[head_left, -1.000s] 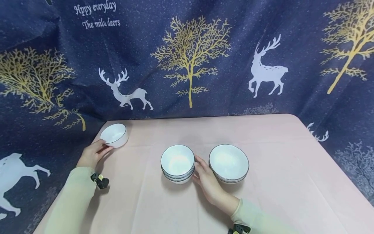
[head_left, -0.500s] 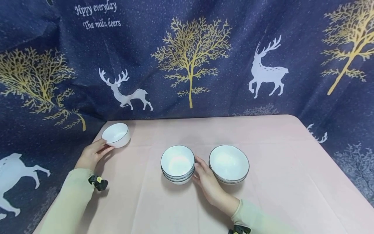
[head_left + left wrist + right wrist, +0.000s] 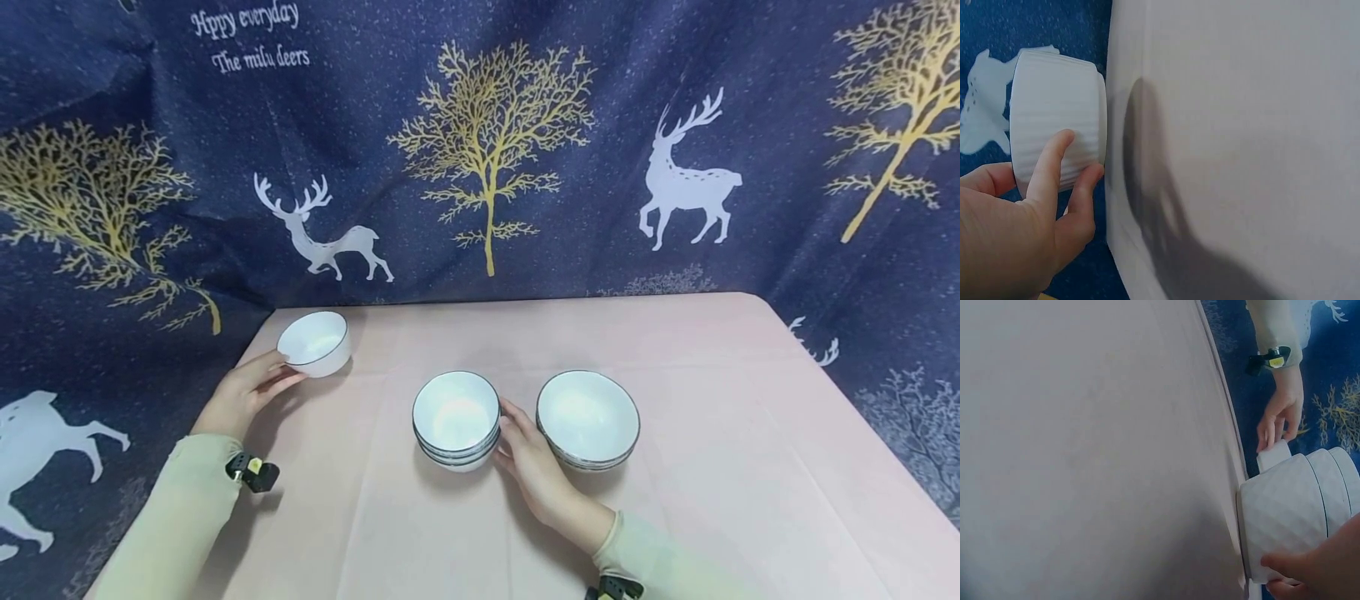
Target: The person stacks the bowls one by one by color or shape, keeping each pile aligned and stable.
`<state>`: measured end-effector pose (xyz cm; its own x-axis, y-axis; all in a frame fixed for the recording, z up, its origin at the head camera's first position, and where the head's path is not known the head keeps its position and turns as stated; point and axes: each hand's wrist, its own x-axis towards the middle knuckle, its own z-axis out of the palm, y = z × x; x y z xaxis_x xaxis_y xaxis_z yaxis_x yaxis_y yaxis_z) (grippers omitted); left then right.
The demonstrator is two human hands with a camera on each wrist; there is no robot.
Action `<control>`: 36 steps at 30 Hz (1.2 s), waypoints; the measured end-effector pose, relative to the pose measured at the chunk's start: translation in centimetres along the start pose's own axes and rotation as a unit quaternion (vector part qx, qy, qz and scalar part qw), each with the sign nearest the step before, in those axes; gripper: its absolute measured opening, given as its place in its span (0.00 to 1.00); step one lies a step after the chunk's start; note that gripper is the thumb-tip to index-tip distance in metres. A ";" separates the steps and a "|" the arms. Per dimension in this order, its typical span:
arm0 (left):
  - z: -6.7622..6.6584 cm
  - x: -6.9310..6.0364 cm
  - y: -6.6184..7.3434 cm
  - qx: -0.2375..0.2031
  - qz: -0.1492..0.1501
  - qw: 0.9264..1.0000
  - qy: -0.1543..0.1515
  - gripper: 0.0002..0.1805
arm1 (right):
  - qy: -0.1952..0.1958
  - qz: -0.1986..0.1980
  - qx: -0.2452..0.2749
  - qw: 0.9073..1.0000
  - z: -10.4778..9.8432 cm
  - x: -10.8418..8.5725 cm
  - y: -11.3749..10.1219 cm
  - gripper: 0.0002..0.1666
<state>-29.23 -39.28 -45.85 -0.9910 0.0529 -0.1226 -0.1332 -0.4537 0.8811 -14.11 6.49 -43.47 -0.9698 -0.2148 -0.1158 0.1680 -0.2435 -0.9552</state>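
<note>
My left hand point(image 3: 243, 392) pinches a small white bowl point(image 3: 318, 346) with a dark rim at the table's far left. In the left wrist view the bowl point(image 3: 1060, 106) has a ribbed outside, and its shadow lies apart from it on the cloth. At mid-table stands a stack of white bowls point(image 3: 456, 417) with dark rims. The right hand point(image 3: 536, 471) holds this stack at its right side. Seen from the right wrist, the stack's lowest bowl point(image 3: 1282, 509) has a diamond-patterned wall with fingertips against it.
A second stack of wider white bowls point(image 3: 588, 417) stands just right of my right hand. Pale pink cloth covers the table point(image 3: 712, 500). Behind it hangs a dark blue curtain point(image 3: 570, 208) with deer and trees.
The left hand has carried its bowl a little to the right and slightly towards the back. My right hand and both stacks have stayed in place.
</note>
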 end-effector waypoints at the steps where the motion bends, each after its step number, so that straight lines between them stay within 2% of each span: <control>1: 0.8 -0.2 0.3 0.000 -0.012 1.000 0.005 0.26 | 0.000 -0.001 0.000 1.000 0.0 0.0 0.0 0.32; 3: 2.9 -1.0 1.2 -0.025 -0.040 0.999 0.014 0.19 | -0.003 -0.002 -0.001 1.000 0.0 0.0 0.0 0.32; 7: 9.2 -4.5 3.6 -0.047 -0.075 0.996 0.001 0.13 | -0.005 -0.003 -0.004 1.000 0.0 0.0 -0.1 0.32; 9: 10.0 -4.9 3.8 -0.054 -0.072 0.996 -0.024 0.15 | -0.003 -0.003 -0.003 1.000 0.0 0.0 -0.1 0.32; 13: 11.5 -4.8 4.0 -0.043 -0.099 0.994 -0.018 0.13 | 0.003 -0.004 0.002 1.000 0.2 -0.1 -0.1 0.31; 15: 12.2 -4.8 4.1 -0.014 -0.101 0.995 -0.018 0.12 | 0.003 -0.002 0.001 1.000 0.2 -0.1 -0.1 0.31; 19: 13.3 -5.3 4.2 0.044 -0.080 0.995 -0.049 0.15 | 0.003 -0.001 -0.002 1.000 0.2 0.0 -0.1 0.31; 25: 15.2 -5.8 4.0 0.081 -0.071 0.992 -0.072 0.14 | 0.006 -0.002 0.005 1.000 0.1 0.0 -0.2 0.31; 27: 15.7 -6.0 3.9 0.135 -0.054 0.985 -0.091 0.12 | 0.006 -0.001 0.005 1.000 0.0 0.0 -0.2 0.31; 30: 16.4 -6.3 3.7 0.171 -0.039 0.978 -0.112 0.10 | 0.005 -0.001 0.004 1.000 0.0 0.0 -0.1 0.31; 32: 17.0 -6.5 3.7 0.180 -0.037 0.976 -0.114 0.12 | 0.004 -0.001 0.005 1.000 0.0 0.0 -0.1 0.31; 34: 17.7 -6.5 3.5 0.156 -0.052 0.981 -0.105 0.17 | 0.003 -0.002 0.006 1.000 0.0 0.0 0.0 0.31; 36: 18.4 -6.6 3.5 0.160 -0.058 0.980 -0.098 0.24 | 0.001 -0.003 0.006 1.000 0.0 0.1 0.0 0.31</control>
<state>-23.36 -24.81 -33.60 -0.9475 0.2713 -0.1691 -0.2109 -0.1330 0.9684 -14.17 6.46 -43.50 -0.9712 -0.2111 -0.1104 0.1640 -0.2565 -0.9525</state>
